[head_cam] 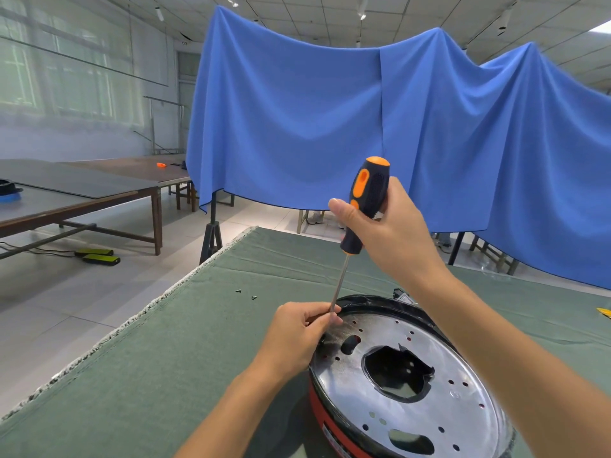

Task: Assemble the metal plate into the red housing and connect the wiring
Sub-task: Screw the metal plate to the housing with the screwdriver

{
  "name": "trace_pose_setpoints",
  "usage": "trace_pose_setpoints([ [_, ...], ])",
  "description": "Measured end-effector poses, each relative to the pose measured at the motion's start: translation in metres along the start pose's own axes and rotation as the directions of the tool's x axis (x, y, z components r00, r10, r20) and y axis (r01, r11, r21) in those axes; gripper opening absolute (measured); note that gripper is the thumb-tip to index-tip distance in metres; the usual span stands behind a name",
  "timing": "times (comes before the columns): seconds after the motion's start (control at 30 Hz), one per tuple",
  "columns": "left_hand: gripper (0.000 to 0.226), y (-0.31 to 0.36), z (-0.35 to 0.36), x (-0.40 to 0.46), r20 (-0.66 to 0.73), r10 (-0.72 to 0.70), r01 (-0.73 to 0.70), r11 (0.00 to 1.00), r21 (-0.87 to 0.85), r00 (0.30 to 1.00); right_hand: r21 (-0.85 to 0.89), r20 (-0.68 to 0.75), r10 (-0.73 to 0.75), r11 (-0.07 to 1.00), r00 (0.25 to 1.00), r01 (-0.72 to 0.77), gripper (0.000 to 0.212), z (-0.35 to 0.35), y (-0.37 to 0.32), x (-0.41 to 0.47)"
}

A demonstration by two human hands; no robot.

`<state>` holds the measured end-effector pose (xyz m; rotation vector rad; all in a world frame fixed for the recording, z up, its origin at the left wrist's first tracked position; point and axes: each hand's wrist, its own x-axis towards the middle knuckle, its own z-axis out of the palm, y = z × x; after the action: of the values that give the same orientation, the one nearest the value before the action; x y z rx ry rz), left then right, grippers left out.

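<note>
Housing (317,408): red; holding the metal plate (413,385)
Right hand (386,233): gripping the screwdriver (365,203) handle
Left hand (297,332): pinching the shaft at the plate's rim

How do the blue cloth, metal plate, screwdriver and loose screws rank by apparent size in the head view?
1. blue cloth
2. metal plate
3. screwdriver
4. loose screws

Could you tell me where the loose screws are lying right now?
In the head view, two loose screws lie on the green cloth, left of the metal plate, beyond the left hand.
</note>
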<state>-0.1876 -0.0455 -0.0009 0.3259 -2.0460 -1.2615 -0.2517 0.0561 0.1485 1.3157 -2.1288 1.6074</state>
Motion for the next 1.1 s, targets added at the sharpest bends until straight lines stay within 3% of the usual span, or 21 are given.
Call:
trace_pose_setpoints([
  [0.1, 0.014, 0.0, 0.0, 0.0, -0.019, -0.002, 0.002, 1.0, -0.002, 1.0, 0.158, 0.175, 0.011, 0.987, 0.985, -0.039, 0.015, 0.002, 0.002, -0.001],
  [0.2, 0.015, 0.0, 0.0, 0.0, -0.014, -0.004, 0.004, 1.0, 0.011, 1.0, 0.118, 0.091, -0.016, 0.993, 0.996, 0.005, 0.017, 0.001, 0.007, 0.0],
  [0.33, 0.014, 0.0, 0.0, -0.001, -0.004, -0.004, 0.004, 1.0, -0.003, 1.0, 0.013, -0.043, -0.026, 1.0, 0.999, 0.027, 0.039, 0.0, 0.011, -0.003],
  [0.4, 0.014, 0.0, 0.0, -0.001, 0.002, -0.013, 0.013, 1.0, -0.017, 1.0, -0.023, 0.005, -0.04, 0.999, 0.999, 0.04, 0.032, 0.0, 0.011, -0.004],
  [0.53, 0.014, 0.0, -0.001, -0.001, 0.004, -0.008, 0.008, 1.0, -0.022, 1.0, 0.137, 0.144, -0.006, 0.991, 0.99, -0.014, 0.007, -0.001, 0.007, -0.004],
  [0.73, 0.017, 0.001, -0.001, -0.003, 0.014, -0.011, 0.012, 0.999, -0.044, 1.0, -0.031, -0.011, -0.049, 0.998, 0.999, 0.048, 0.034, 0.001, 0.005, -0.006],
  [0.8, 0.02, 0.002, -0.002, -0.004, 0.023, -0.013, 0.014, 0.999, -0.044, 1.0, -0.049, 0.035, -0.042, 0.998, 0.999, 0.044, 0.029, 0.002, 0.004, -0.006],
  [0.9, 0.034, 0.004, -0.004, -0.005, 0.034, -0.017, 0.017, 1.0, -0.019, 0.999, 0.082, 0.137, -0.02, 0.997, 0.99, 0.009, 0.017, 0.002, 0.003, -0.006],
  [1.1, 0.052, 0.004, -0.003, -0.007, 0.032, 0.006, -0.005, 1.0, -0.027, 0.999, 0.024, -0.031, -0.038, 0.999, 0.999, 0.039, 0.028, 0.005, 0.004, -0.005],
])
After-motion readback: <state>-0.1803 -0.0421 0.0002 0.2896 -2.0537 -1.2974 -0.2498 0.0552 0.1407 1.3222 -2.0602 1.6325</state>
